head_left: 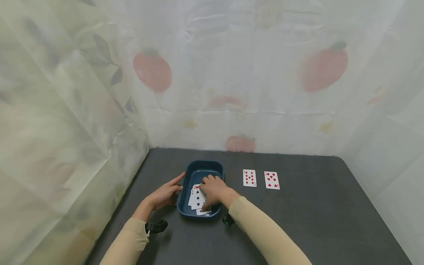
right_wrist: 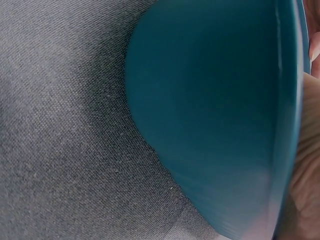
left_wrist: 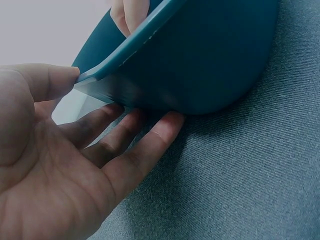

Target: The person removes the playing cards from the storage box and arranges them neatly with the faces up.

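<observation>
A deep blue tray stands on the dark table with several playing cards lying in it, some with black spades showing. My right hand reaches into the tray over these cards, its thumb well apart from the fingers. It covers part of the cards, and the right wrist view shows mostly the tray's outer wall. At the tray's left side is my left hand. In the left wrist view its thumb meets the rim, and the extended fingers touch the outer wall low down.
Two playing cards lie face up right of the tray: one with red diamonds, another with red hearts. A pale printed curtain hangs behind the table and along both sides. Each wrist carries a dark strap.
</observation>
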A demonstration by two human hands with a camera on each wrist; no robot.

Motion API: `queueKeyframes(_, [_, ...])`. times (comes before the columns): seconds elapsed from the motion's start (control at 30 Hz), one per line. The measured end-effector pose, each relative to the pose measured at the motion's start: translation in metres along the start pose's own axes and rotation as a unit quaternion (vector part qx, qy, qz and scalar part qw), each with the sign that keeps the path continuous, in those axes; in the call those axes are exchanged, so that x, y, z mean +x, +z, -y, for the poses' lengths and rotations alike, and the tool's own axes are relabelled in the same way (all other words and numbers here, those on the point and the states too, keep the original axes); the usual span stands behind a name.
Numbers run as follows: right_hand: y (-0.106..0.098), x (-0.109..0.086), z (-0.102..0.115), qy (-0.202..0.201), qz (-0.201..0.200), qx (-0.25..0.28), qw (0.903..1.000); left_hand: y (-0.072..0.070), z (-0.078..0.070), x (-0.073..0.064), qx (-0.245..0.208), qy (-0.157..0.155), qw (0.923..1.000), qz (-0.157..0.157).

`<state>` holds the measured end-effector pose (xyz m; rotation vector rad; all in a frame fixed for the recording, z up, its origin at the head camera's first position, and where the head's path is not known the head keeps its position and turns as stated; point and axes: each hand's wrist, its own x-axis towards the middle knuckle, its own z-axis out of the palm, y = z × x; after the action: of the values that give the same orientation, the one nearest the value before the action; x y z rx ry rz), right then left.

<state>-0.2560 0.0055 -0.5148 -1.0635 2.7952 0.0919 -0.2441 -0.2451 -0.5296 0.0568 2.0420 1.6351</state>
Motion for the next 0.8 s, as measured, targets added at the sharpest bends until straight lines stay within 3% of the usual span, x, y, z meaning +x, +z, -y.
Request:
queueKeyframes(0.53, [0.0008,0.0014,0.0028,0.006,-0.006,-0.004,1.0000,0.0001,-0.0009,-0.0009,-0.006,0.002,1.0000,0.006])
queueKeyframes(0.8, [-0.0004,0.0028,0.0048,0.018,0.002,0.023,0.9996,-0.0003,-0.0004,0.0003,-0.006,0.003,1.0000,0.007])
